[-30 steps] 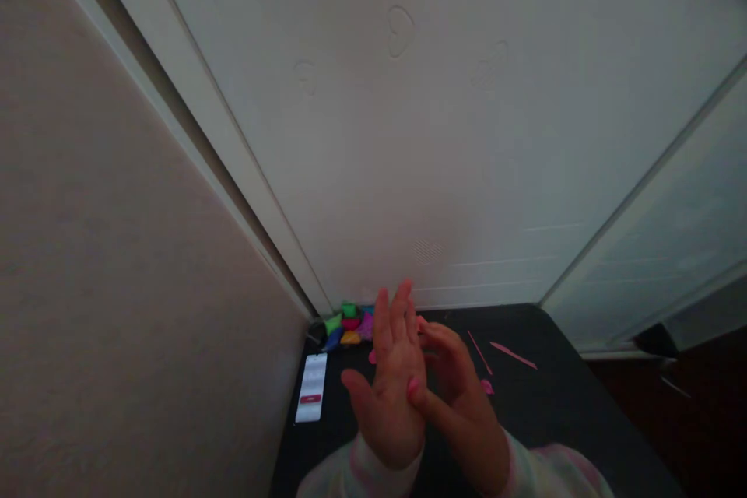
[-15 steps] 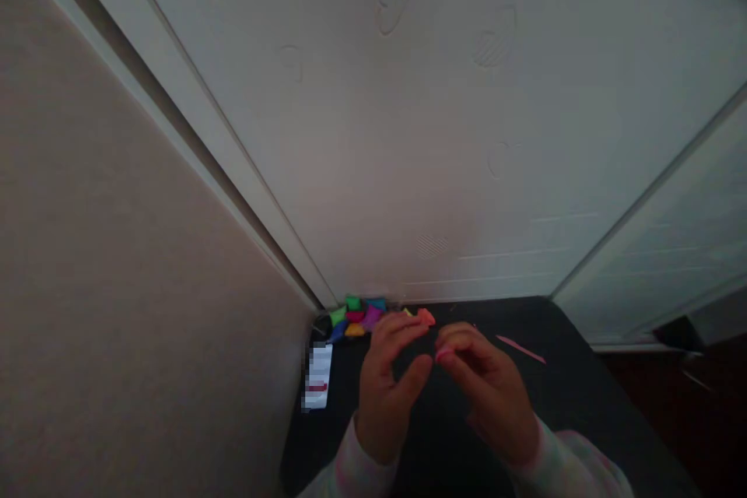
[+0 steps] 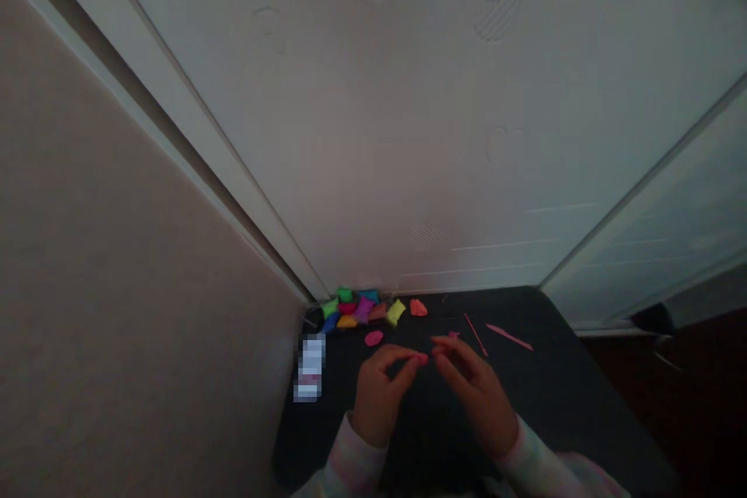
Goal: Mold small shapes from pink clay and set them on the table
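Observation:
My left hand (image 3: pixel 380 389) hovers over a dark table (image 3: pixel 560 397), its thumb and fingers pinched on a small pink piece of clay (image 3: pixel 421 359). My right hand (image 3: pixel 475 385) sits just to its right, fingers curled, fingertips close to the same piece. Whether the right fingers touch the clay is unclear in the dim light. Another pink lump (image 3: pixel 373 338) lies on the table beyond my left hand.
Several coloured clay packets (image 3: pixel 355 306) are piled at the table's far left corner, with a yellow one (image 3: pixel 395 311) and an orange piece (image 3: pixel 418 307) beside them. Two thin pink sticks (image 3: pixel 507 336) lie at right. A phone (image 3: pixel 309 367) lies at left. White panels rise behind.
My hands were pressed palm to palm a second ago. They have separated and lowered toward the table, and now the fingertips pinch a small pink piece.

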Available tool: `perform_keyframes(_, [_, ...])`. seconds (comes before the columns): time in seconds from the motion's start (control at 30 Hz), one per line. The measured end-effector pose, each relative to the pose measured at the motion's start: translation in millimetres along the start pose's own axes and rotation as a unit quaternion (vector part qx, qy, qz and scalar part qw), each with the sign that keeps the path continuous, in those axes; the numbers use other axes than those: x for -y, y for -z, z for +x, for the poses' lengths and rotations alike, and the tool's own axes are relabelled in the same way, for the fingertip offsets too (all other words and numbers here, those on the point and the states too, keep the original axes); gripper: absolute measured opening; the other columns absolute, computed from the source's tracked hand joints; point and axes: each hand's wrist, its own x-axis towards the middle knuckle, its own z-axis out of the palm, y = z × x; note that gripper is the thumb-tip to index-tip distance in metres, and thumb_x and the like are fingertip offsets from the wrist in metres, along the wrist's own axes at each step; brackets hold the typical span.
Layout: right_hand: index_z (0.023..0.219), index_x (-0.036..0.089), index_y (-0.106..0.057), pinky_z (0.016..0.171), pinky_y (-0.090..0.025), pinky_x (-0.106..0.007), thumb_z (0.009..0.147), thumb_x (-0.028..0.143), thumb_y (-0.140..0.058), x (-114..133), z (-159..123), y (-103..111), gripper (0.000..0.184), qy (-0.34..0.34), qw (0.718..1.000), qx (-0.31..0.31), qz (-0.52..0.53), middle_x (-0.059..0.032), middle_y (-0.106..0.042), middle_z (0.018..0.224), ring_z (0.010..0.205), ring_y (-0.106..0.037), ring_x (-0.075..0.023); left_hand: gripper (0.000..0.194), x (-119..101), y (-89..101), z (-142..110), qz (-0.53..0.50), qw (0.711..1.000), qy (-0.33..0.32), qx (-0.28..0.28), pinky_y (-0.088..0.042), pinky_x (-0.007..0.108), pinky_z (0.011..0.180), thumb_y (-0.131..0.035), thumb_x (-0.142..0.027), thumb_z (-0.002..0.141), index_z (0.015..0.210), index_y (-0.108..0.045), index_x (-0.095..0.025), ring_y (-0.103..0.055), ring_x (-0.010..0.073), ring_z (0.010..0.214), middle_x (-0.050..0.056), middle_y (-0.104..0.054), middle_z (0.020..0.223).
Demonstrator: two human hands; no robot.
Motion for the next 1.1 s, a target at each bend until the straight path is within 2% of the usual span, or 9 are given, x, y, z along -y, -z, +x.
perform_keyframes(0.03, [0.095,0.023,-0.062,0.075,-0.047,-0.034,0.073,0.035,-0.059,-18,-1,2,0.025,-0.005,0.999,-0.036,-0.022,-0.0045,-0.065,0.088,0.081,-0.059,-0.0197,0.016,15,-6.3,2,0.007,0.998,0.060,0.005,-0.047,0.030,0.074,-0.059,-0.033,0.070,0.074,-0.069,-0.022,-0.062,0.0190,0.077,0.003,-0.070,0.078])
perform_keyframes(0.17, [0.087,0.021,-0.062,0.079,-0.044,-0.039,0.074,0.039,-0.055,-97,-9,2,0.023,-0.039,0.991,-0.099,-0.085,-0.0051,-0.064,0.086,0.085,-0.057,-0.0222,0.018,91,-43.1,6,0.028,0.984,0.170,0.033,-0.048,0.030,0.070,-0.059,-0.031,0.070,0.070,-0.067,-0.016,-0.063,0.0194,0.073,0.004,-0.070,0.072])
perform_keyframes(0.27, [0.083,0.019,-0.061,0.077,-0.045,-0.040,0.077,0.040,-0.051,-150,-22,-5,0.024,-0.057,0.983,-0.097,-0.146,-0.0059,-0.063,0.083,0.081,-0.058,-0.0214,0.015,144,-71.7,2,0.057,0.963,0.256,0.067,-0.048,0.032,0.072,-0.057,-0.025,0.075,0.075,-0.063,-0.012,-0.062,0.0159,0.073,0.004,-0.067,0.075])
perform_keyframes(0.37, [0.083,0.015,-0.059,0.079,-0.043,-0.039,0.079,0.037,-0.051,-187,-36,-9,0.023,-0.068,0.970,-0.069,-0.225,-0.0044,-0.062,0.085,0.083,-0.057,-0.0182,0.020,177,-90.5,-4,0.080,0.940,0.315,0.105,-0.049,0.035,0.071,-0.050,-0.028,0.081,0.092,-0.057,-0.012,-0.059,0.0145,0.079,0.004,-0.061,0.091])
perform_keyframes(0.57, [0.092,0.016,-0.057,0.084,-0.037,-0.044,0.082,0.031,-0.048,-217,-40,-3,0.020,-0.069,0.928,-0.059,-0.361,-0.0070,-0.058,0.098,0.095,-0.052,-0.0219,0.023,200,-102.7,2,0.081,0.928,0.340,0.132,-0.050,0.033,0.068,-0.047,-0.029,0.083,0.099,-0.054,-0.013,-0.058,0.0143,0.078,0.005,-0.059,0.095])
perform_keyframes(0.67, [0.092,0.019,-0.058,0.083,-0.036,-0.046,0.080,0.028,-0.047,-225,-26,-6,0.018,-0.053,0.912,-0.056,-0.403,-0.0095,-0.059,0.098,0.096,-0.051,-0.0254,0.022,207,-101.8,12,0.067,0.937,0.316,0.131,-0.050,0.033,0.067,-0.047,-0.028,0.083,0.098,-0.054,-0.013,-0.058,0.0141,0.078,0.005,-0.059,0.094])
perform_keyframes(0.83, [0.099,0.015,-0.055,0.083,-0.041,-0.042,0.082,0.029,-0.050,-235,2,-23,0.022,-0.023,0.892,-0.031,-0.450,-0.0061,-0.057,0.103,0.096,-0.053,-0.0202,0.019,214,-95.2,20,0.046,0.959,0.252,0.123,-0.048,0.035,0.073,-0.049,-0.027,0.082,0.093,-0.056,-0.014,-0.057,0.0152,0.083,0.005,-0.059,0.096])
perform_keyframes(0.97, [0.104,0.015,-0.053,0.082,-0.043,-0.042,0.084,0.028,-0.049,-237,18,-34,0.024,-0.025,0.874,-0.041,-0.483,-0.0062,-0.055,0.108,0.097,-0.054,-0.0196,0.015,214,-91.2,18,0.026,0.971,0.216,0.101,-0.046,0.037,0.077,-0.050,-0.025,0.081,0.088,-0.058,-0.014,-0.057,0.0155,0.086,0.005,-0.060,0.095])
perform_keyframes(1.1, [0.105,0.015,-0.052,0.081,-0.045,-0.041,0.084,0.028,-0.049,-236,29,-41,0.025,-0.046,0.856,-0.065,-0.511,-0.0063,-0.055,0.108,0.096,-0.055,-0.0193,0.015,214,-85.4,14,0.001,0.976,0.214,0.043,-0.045,0.038,0.081,-0.052,-0.017,0.078,0.090,-0.059,-0.015,-0.057,0.0173,0.088,0.006,-0.060,0.094])
